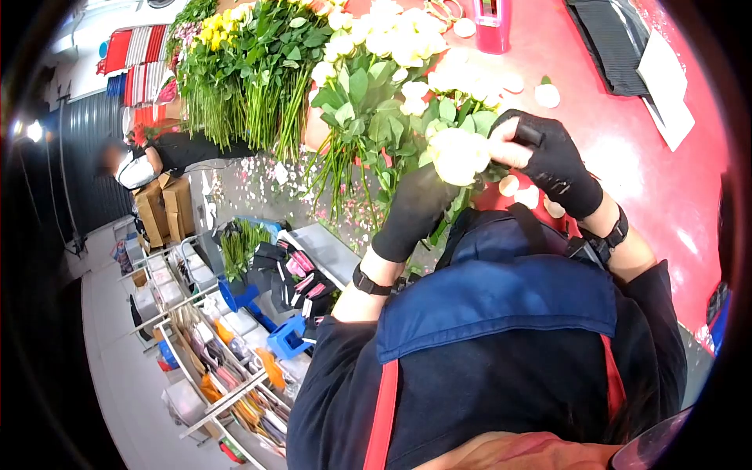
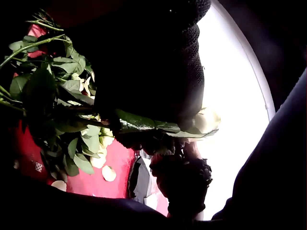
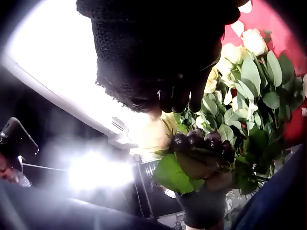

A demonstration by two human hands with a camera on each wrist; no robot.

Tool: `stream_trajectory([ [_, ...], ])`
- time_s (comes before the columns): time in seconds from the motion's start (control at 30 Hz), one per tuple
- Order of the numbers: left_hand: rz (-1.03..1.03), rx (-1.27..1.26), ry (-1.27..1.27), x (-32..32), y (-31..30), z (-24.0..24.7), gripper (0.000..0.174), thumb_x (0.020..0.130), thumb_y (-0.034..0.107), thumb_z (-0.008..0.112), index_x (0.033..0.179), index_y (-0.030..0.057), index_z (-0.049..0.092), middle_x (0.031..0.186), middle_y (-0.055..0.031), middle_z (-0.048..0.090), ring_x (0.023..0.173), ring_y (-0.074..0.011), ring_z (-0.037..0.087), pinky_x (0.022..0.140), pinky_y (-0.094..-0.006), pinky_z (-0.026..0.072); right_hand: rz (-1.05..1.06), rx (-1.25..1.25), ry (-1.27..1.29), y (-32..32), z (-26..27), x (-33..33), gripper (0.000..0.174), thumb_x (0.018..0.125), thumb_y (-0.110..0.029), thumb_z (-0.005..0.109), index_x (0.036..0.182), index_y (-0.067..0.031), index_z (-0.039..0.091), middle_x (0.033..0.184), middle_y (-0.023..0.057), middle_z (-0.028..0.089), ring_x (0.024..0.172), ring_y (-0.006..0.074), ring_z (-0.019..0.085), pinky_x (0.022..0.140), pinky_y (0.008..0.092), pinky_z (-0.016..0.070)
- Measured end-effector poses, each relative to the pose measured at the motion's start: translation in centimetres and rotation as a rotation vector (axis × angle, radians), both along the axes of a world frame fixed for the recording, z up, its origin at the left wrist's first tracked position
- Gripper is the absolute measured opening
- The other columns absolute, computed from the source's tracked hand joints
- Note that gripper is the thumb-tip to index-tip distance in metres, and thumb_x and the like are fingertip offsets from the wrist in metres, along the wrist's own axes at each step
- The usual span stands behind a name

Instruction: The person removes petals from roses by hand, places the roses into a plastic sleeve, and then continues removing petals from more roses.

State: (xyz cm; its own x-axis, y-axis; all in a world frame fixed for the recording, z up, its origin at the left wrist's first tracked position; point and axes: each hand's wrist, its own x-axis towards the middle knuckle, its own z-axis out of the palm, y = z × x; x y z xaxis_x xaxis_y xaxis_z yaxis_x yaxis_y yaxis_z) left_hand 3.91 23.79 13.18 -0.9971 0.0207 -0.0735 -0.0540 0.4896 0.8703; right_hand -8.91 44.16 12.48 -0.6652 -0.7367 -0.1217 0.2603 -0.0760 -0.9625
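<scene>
Item: white rose [image 1: 458, 157], its bloom between the two gloved hands.
Left hand [image 1: 415, 211]: fingers curled round the stem below the bloom, leaves about them.
Right hand [image 1: 558, 164]: fingers bent, pinching at the bloom's outer edge.
Obscured: stem largely covered by left fingers and leaves; exact contact of right fingertips hard to make out. In the left wrist view the near glove is solid black; in the right wrist view glare washes out the bloom.
Cut off: pink container [image 1: 492, 27], at the head view's top edge.
Counter [image 1: 627, 180]: red, open surface right of the right fingers; loose petals [image 1: 548, 95] beyond them.
Crowding: cut roses [image 1: 399, 39] and leafy stems beyond the left fingers, stem ends overhanging the littered floor [image 1: 274, 184].
</scene>
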Motion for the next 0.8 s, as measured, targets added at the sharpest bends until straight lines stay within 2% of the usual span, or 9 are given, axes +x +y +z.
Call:
stream_trajectory([
  [0.1,-0.072,-0.126,0.059,0.4,-0.8,-0.3,0.036,0.102,0.033,0.054,0.115,0.0018,0.068,0.1,-0.0083,0.072,0.09,-0.0174,0.067,0.081,-0.0323,0.0525,-0.108,0.085,0.016,0.4,0.3,-0.4,0.015,0.092,-0.014,0.066,0.091,0.0013,0.066,0.087,0.0015,0.063,0.081,0.0096,0.059,0.075,0.0259,0.0473],
  [0.2,-0.026,0.0,-0.065,0.4,-1.1,0.2,0.031,0.1,0.028,0.054,0.111,0.0023,0.068,0.098,-0.0096,0.072,0.089,-0.0207,0.069,0.08,-0.0337,0.0533,-0.167,0.094,0.052,1.6,-0.9,-1.1,0.018,0.09,-0.016,0.069,0.096,0.0011,0.068,0.088,0.0019,0.064,0.08,0.0083,0.059,0.072,0.0261,0.0477],
  [0.3,-0.057,-0.152,0.021,0.3,-1.5,0.3,0.027,0.093,0.019,0.057,0.113,0.0029,0.067,0.095,-0.0109,0.071,0.087,-0.0233,0.069,0.079,-0.0348,0.0536,-0.435,0.224,0.633,0.9,-0.2,-0.6,0.016,0.083,-0.007,0.072,0.099,-0.0031,0.069,0.087,0.008,0.062,0.078,0.0153,0.06,0.072,0.0291,0.0484],
  [0.33,-0.074,-0.214,0.067,0.3,-1.6,0.3,0.028,0.091,0.016,0.058,0.114,0.003,0.066,0.095,-0.0112,0.071,0.086,-0.024,0.069,0.079,-0.0352,0.0537,-0.377,0.147,0.683,1.0,0.3,-0.6,0.017,0.082,-0.006,0.072,0.098,-0.0041,0.069,0.088,0.0084,0.062,0.078,0.0177,0.061,0.072,0.0302,0.0486],
  [0.47,0.046,0.061,-0.088,0.2,-1.0,0.6,0.036,0.082,0.012,0.061,0.117,0.0033,0.065,0.093,-0.0112,0.07,0.084,-0.0251,0.068,0.078,-0.0367,0.0537,-0.267,-0.067,1.009,-0.2,1.4,0.5,0.018,0.076,-0.004,0.073,0.093,-0.0097,0.07,0.088,0.0105,0.063,0.079,0.0287,0.062,0.071,0.0373,0.049],
  [0.53,0.018,-0.017,-0.077,-0.1,-1.1,0.8,0.037,0.082,0.012,0.062,0.117,0.0035,0.065,0.092,-0.0112,0.07,0.08,-0.0257,0.068,0.075,-0.0369,0.0541,-0.127,-0.061,1.111,-1.3,1.9,0.3,0.021,0.071,-0.005,0.074,0.091,-0.0101,0.068,0.086,0.0099,0.061,0.077,0.0302,0.06,0.066,0.0396,0.0469],
  [0.63,-0.087,-0.428,0.279,-0.5,-1.3,-0.1,0.018,0.096,0.012,0.053,0.1,0.0017,0.067,0.086,-0.0133,0.068,0.075,-0.0266,0.067,0.068,-0.0382,0.0521,-0.147,0.038,1.207,-2.2,1.9,0.9,0.02,0.067,-0.01,0.075,0.085,-0.0098,0.066,0.082,0.0076,0.058,0.075,0.0305,0.059,0.065,0.0429,0.0445],
  [0.7,0.074,-0.104,-0.013,-0.4,-1.2,-0.2,0.017,0.097,0.012,0.052,0.096,0.0012,0.066,0.083,-0.0131,0.067,0.073,-0.0261,0.066,0.066,-0.0376,0.0512,-0.165,0.098,1.22,-2.3,2.2,1.2,0.021,0.066,-0.014,0.074,0.084,-0.0089,0.066,0.085,0.0079,0.059,0.078,0.0307,0.059,0.067,0.0424,0.0448],
  [0.8,0.254,0.219,-0.348,-0.4,-1.3,0.6,0.022,0.09,0.017,0.065,0.108,0.0041,0.066,0.097,-0.0072,0.069,0.08,-0.0201,0.065,0.07,-0.0317,0.0517,-0.26,0.113,1.254,-2.4,1.7,1.1,0.02,0.066,-0.013,0.073,0.084,-0.0077,0.066,0.088,0.0093,0.061,0.081,0.0314,0.059,0.071,0.0425,0.0455],
])
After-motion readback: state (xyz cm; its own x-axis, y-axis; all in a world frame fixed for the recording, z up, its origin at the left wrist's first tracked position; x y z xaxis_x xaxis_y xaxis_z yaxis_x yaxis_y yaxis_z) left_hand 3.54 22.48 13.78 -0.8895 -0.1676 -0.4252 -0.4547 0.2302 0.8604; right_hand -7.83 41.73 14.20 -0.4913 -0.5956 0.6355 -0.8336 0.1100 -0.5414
